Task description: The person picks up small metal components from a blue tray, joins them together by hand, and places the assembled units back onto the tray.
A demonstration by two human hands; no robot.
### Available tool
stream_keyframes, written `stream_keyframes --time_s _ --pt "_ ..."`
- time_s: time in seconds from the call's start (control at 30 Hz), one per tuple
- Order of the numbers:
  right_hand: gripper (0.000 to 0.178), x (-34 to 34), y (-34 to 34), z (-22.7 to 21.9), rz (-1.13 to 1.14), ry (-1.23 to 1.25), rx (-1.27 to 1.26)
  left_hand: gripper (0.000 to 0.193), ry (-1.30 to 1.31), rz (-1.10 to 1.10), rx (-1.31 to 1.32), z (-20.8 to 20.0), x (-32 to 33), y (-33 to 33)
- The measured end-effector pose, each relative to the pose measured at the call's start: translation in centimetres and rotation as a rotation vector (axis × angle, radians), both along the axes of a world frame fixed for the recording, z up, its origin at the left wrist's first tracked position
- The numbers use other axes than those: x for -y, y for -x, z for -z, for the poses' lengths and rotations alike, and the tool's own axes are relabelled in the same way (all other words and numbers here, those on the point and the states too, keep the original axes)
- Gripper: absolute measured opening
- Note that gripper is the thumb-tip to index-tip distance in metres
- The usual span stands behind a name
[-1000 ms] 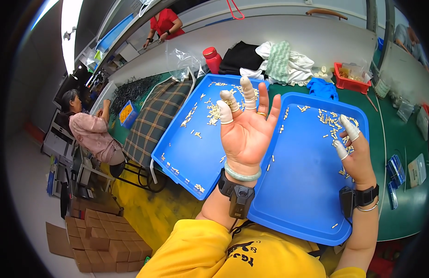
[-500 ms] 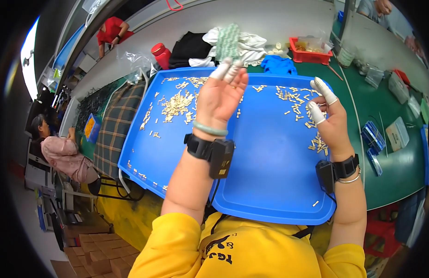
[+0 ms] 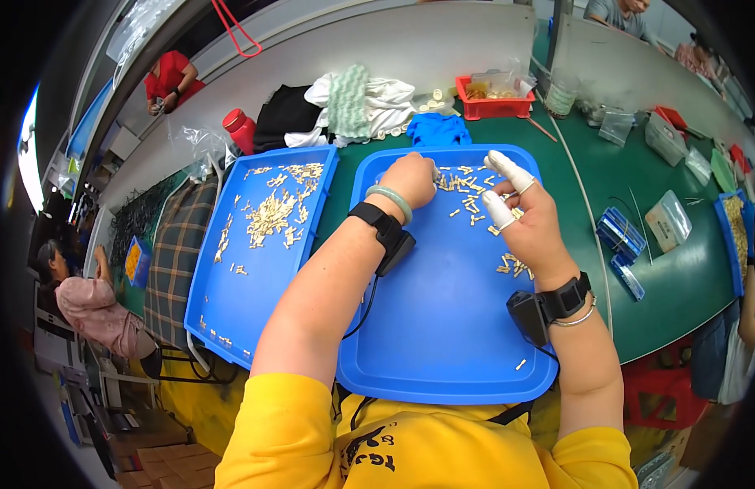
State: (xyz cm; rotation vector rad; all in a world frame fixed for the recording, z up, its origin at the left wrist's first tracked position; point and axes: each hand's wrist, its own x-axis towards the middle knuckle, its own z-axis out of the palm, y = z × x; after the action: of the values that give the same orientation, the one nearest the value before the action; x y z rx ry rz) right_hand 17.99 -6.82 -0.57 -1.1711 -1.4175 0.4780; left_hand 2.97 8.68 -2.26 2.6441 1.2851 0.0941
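Note:
Over the far left part of the right blue tray (image 3: 442, 342), my left hand (image 3: 410, 179) is turned knuckles up with its fingers curled down. What its fingertips hold, if anything, is hidden. My right hand (image 3: 530, 224) hangs by the tray's far right side, thumb and fingers apart, with white finger covers on the tips. Beneath and beside it lie several small gold-coloured metal pieces (image 3: 467, 183). A looser group of these pieces (image 3: 514, 266) lies by the right wrist. One single piece (image 3: 521, 364) rests near the front right corner.
To the left, a second blue tray (image 3: 255, 306) holds a heap of similar pieces (image 3: 271, 220). Behind the trays are a red bottle (image 3: 239, 129), folded cloths (image 3: 349, 102), a blue cloth (image 3: 438, 129) and a red bin (image 3: 495, 104). Blue plastic holders (image 3: 622, 236) lie right.
My left hand has turned from palm up to knuckles up and come down over the right tray, its fingers curling. My right hand stays by the pieces. The whole view has shifted.

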Motion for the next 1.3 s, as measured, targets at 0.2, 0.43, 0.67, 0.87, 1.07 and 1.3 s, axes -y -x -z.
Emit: stream_keyframes --time_s 0.2,0.43,0.67,0.87,1.07,1.3 --pt "0.048 0.1 0.0 0.0 0.033 0.028 0.075 0.021 -0.053 0.154 0.082 0.2 0.2 0.2" --pt "0.047 -0.5 -0.2 0.2 0.061 0.027 0.061 0.032 -0.101 0.384 0.121 0.9 -0.2 -0.2" --pt "0.046 -1.1 0.0 0.7 0.058 -0.244 0.073 0.020 -0.069 0.516 0.150 0.0 0.0 -0.9" --pt "0.039 -0.2 -0.6 0.4 -0.019 -0.098 0.023 0.017 -0.031 0.419 0.060 -0.9 1.7 -2.0" --pt "0.039 0.0 -0.4 0.2 0.015 -0.111 0.071 0.016 0.000 0.373 -0.057 -1.9 1.7 -1.7" --pt "0.037 -0.2 -0.1 0.2 0.012 -0.121 0.106 0.014 -0.036 0.421 -0.068 -0.7 1.0 -1.7"
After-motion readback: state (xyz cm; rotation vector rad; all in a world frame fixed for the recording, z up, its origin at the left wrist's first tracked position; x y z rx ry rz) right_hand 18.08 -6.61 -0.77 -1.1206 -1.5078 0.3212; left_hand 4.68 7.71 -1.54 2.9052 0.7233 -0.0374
